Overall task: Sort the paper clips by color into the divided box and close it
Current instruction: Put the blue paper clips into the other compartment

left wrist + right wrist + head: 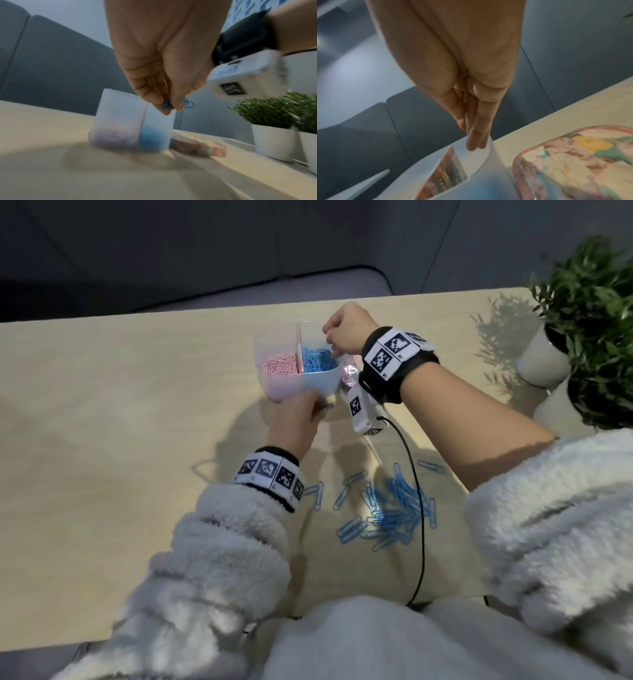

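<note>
So your right hand [164,65] pinches blue paper clips [165,105] over the divided box [318,380]'s right half; your left hand [298,419] grips its near wall. Pink is sorted, a blue pile [394,508] waits nearer you, lid [573,162] off.

potted plants [582,337] crowding right, left seemingly open

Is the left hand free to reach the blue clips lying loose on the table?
Probably yes. The left hand only rests by the box, and the loose clips lie just behind its wrist with nothing but a thin cable across them.
</note>
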`<state>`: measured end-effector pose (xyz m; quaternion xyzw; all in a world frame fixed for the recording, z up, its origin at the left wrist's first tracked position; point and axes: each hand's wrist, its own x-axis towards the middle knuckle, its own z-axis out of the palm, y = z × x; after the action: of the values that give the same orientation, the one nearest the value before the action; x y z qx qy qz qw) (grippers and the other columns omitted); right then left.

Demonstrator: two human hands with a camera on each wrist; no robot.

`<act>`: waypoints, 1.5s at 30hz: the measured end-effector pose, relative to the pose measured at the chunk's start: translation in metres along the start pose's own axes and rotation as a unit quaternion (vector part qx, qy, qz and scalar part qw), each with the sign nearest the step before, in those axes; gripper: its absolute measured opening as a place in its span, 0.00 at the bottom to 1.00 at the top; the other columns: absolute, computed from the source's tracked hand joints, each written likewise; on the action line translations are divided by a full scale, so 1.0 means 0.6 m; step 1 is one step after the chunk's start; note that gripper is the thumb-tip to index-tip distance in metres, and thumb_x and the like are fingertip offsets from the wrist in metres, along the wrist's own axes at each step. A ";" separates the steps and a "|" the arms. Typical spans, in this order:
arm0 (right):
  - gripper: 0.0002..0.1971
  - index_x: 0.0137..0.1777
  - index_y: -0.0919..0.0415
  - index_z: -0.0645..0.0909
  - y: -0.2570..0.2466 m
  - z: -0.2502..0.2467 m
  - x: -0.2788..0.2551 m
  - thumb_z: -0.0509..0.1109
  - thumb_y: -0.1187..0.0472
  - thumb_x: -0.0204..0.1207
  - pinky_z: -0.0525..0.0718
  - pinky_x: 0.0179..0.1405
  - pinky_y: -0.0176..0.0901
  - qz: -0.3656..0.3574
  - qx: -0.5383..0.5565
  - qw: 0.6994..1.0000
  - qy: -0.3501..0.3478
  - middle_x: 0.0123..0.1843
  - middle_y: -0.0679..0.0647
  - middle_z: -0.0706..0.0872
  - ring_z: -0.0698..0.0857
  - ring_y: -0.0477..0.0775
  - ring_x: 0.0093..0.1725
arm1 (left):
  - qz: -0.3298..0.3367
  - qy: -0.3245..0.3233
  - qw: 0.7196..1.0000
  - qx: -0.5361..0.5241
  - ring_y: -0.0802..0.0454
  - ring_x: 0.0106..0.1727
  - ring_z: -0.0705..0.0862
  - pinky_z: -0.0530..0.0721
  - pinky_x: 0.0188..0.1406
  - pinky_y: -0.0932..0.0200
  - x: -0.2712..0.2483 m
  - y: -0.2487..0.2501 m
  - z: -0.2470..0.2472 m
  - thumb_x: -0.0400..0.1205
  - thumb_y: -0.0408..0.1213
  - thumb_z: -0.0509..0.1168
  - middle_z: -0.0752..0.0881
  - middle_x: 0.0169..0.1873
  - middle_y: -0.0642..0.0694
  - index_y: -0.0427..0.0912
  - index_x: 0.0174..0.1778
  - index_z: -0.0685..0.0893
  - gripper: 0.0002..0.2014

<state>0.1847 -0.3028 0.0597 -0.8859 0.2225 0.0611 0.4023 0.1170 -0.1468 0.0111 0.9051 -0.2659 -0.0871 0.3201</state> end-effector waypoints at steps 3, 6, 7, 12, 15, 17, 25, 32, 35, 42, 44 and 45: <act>0.14 0.48 0.67 0.84 0.024 -0.023 -0.032 0.56 0.74 0.75 0.88 0.51 0.54 -0.011 0.109 0.993 0.037 0.46 0.60 0.84 0.82 0.56 0.40 | 0.000 0.049 0.998 0.037 0.41 0.54 0.83 0.76 0.53 0.52 0.061 0.017 -0.024 0.79 0.32 0.62 0.87 0.51 0.38 0.37 0.51 0.85 0.09; 0.14 0.37 0.61 0.81 0.065 -0.039 -0.084 0.56 0.75 0.75 0.88 0.48 0.52 -0.004 0.166 0.985 0.038 0.37 0.58 0.84 0.84 0.56 0.36 | -0.005 0.042 0.996 0.075 0.40 0.59 0.79 0.71 0.55 0.53 0.112 0.033 -0.032 0.81 0.33 0.59 0.85 0.55 0.37 0.38 0.55 0.84 0.11; 0.16 0.35 0.60 0.80 0.083 -0.041 -0.100 0.56 0.75 0.76 0.89 0.45 0.48 0.003 0.179 0.983 0.032 0.37 0.59 0.84 0.85 0.54 0.34 | -0.011 0.029 0.995 0.090 0.39 0.59 0.79 0.72 0.55 0.52 0.123 0.039 -0.032 0.81 0.33 0.58 0.85 0.56 0.36 0.38 0.56 0.84 0.12; 0.09 0.43 0.62 0.83 0.189 -0.053 -0.187 0.62 0.73 0.75 0.82 0.38 0.37 0.005 0.095 0.995 0.023 0.37 0.53 0.84 0.81 0.45 0.31 | 0.013 0.039 0.992 0.122 0.36 0.57 0.77 0.74 0.54 0.49 0.124 0.033 -0.017 0.82 0.34 0.54 0.83 0.53 0.33 0.37 0.53 0.85 0.14; 0.15 0.54 0.63 0.83 0.262 -0.057 -0.236 0.76 0.59 0.69 0.76 0.48 0.40 0.025 -0.051 0.998 0.000 0.46 0.55 0.82 0.79 0.52 0.41 | 0.076 0.073 0.985 0.135 0.36 0.55 0.78 0.73 0.53 0.47 0.071 0.014 -0.002 0.80 0.34 0.56 0.85 0.52 0.38 0.39 0.52 0.85 0.13; 0.28 0.58 0.60 0.80 0.300 -0.053 -0.271 0.81 0.47 0.61 0.76 0.54 0.43 0.056 -0.165 0.984 -0.046 0.53 0.59 0.79 0.79 0.58 0.50 | 0.074 0.025 0.987 0.138 0.34 0.53 0.80 0.75 0.51 0.44 0.015 -0.004 0.011 0.79 0.32 0.59 0.85 0.51 0.35 0.39 0.52 0.85 0.11; 0.54 0.71 0.63 0.66 0.334 0.033 -0.356 0.86 0.45 0.46 0.76 0.64 0.52 0.068 -0.154 0.982 -0.085 0.61 0.62 0.72 0.75 0.64 0.61 | -0.079 -0.091 0.991 0.051 0.35 0.51 0.82 0.79 0.55 0.46 -0.175 -0.060 0.068 0.78 0.31 0.65 0.78 0.52 0.33 0.34 0.55 0.79 0.11; 0.32 0.68 0.62 0.71 0.263 0.093 -0.356 0.79 0.57 0.65 0.79 0.60 0.50 0.008 -0.105 0.993 -0.059 0.61 0.61 0.72 0.80 0.64 0.58 | 0.006 -0.134 0.990 0.036 0.36 0.54 0.79 0.77 0.57 0.45 -0.183 0.006 0.109 0.79 0.38 0.65 0.80 0.51 0.34 0.35 0.59 0.80 0.15; 0.38 0.69 0.62 0.69 0.269 0.083 -0.364 0.81 0.51 0.61 0.79 0.62 0.53 0.004 -0.116 0.991 -0.061 0.62 0.60 0.73 0.78 0.60 0.59 | 0.010 -0.168 0.982 0.091 0.40 0.60 0.73 0.70 0.64 0.49 -0.194 0.012 0.100 0.67 0.54 0.75 0.75 0.59 0.37 0.37 0.70 0.71 0.40; 0.52 0.75 0.59 0.59 0.290 0.090 -0.394 0.85 0.54 0.54 0.82 0.58 0.56 0.008 -0.140 0.985 -0.095 0.62 0.60 0.69 0.78 0.61 0.57 | -0.049 -0.174 0.979 0.088 0.42 0.61 0.70 0.70 0.64 0.53 -0.210 0.006 0.100 0.60 0.51 0.80 0.71 0.61 0.39 0.40 0.72 0.67 0.47; 0.45 0.73 0.59 0.64 0.278 0.097 -0.383 0.83 0.55 0.58 0.82 0.60 0.55 0.015 -0.095 0.993 -0.074 0.60 0.58 0.70 0.79 0.59 0.57 | -0.039 -0.187 0.980 0.060 0.42 0.61 0.72 0.71 0.62 0.54 -0.201 0.013 0.101 0.65 0.44 0.78 0.73 0.60 0.39 0.39 0.70 0.71 0.38; 0.40 0.71 0.59 0.67 0.273 0.099 -0.375 0.82 0.56 0.60 0.82 0.60 0.54 0.016 -0.077 0.995 -0.066 0.59 0.57 0.71 0.80 0.58 0.56 | -0.031 -0.187 0.980 0.060 0.42 0.61 0.72 0.72 0.62 0.55 -0.194 0.015 0.103 0.67 0.41 0.77 0.73 0.60 0.38 0.39 0.69 0.73 0.34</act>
<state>-0.0849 -0.2758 -0.0276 -0.9045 0.2039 0.1430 0.3461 -0.0052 -0.1233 -0.0331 0.8980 -0.2979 -0.2488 0.2072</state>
